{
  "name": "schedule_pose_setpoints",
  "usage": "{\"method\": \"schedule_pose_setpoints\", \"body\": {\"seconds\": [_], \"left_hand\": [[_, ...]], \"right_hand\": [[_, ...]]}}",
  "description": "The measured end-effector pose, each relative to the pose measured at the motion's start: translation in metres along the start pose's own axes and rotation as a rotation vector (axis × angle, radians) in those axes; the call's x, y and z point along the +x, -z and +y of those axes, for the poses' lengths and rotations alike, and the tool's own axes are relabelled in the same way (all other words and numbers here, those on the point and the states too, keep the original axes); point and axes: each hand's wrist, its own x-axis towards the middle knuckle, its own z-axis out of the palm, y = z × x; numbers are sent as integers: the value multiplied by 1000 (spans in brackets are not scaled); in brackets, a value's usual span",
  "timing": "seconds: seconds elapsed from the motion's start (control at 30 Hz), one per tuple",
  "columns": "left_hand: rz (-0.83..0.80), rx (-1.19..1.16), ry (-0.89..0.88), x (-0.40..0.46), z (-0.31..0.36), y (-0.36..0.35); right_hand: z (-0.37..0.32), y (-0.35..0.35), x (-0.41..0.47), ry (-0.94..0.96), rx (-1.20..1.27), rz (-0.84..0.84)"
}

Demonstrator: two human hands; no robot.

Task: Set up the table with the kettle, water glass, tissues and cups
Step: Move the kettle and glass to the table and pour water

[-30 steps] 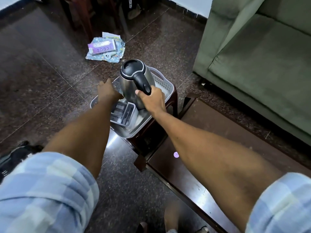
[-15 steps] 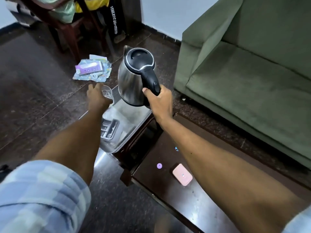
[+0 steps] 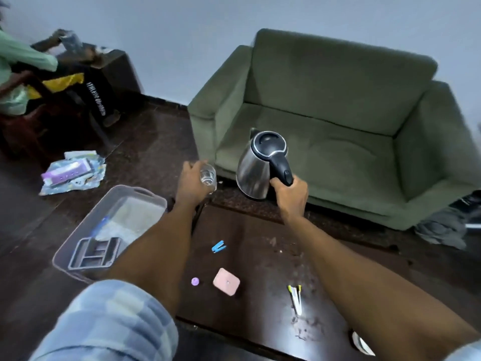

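My right hand [image 3: 289,195] grips the black handle of a steel kettle [image 3: 256,165] and holds it in the air above the far edge of the dark wooden table [image 3: 260,259]. A clear water glass [image 3: 208,175] is in my left hand [image 3: 191,182], lifted just left of the kettle near the table's far left corner. A grey plastic basket [image 3: 114,220] stands left of the table with a small grey organiser tray [image 3: 95,254] inside it. Tissues and cups are not visible.
On the table lie a blue clip [image 3: 218,247], a purple cap [image 3: 195,281], a pink pad [image 3: 226,281] and tweezers [image 3: 295,298]. A green sofa [image 3: 325,131] stands behind it. Packets [image 3: 73,171] lie on the floor. A person sits at far left [image 3: 18,63].
Both hands lifted out of the basket and moved right toward the table, the right one carrying the kettle, the left one carrying the glass. The view tilted up.
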Motion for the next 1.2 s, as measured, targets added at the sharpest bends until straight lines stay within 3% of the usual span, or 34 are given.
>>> {"method": "schedule_pose_setpoints", "body": {"seconds": [0.2, 0.47, 0.83, 1.2], "left_hand": [[-166, -40, -150, -23, 73, -89], [-258, -66, -235, -52, 113, -156], [-175, -133, -298, -59, 25, -291], [-243, -65, -304, -119, -40, -326]], "right_hand": [[66, 88, 11, -146, 14, 254], [125, 140, 5, -195, 66, 428], [276, 103, 5, -118, 130, 519], [325, 94, -50, -117, 61, 547]]}}
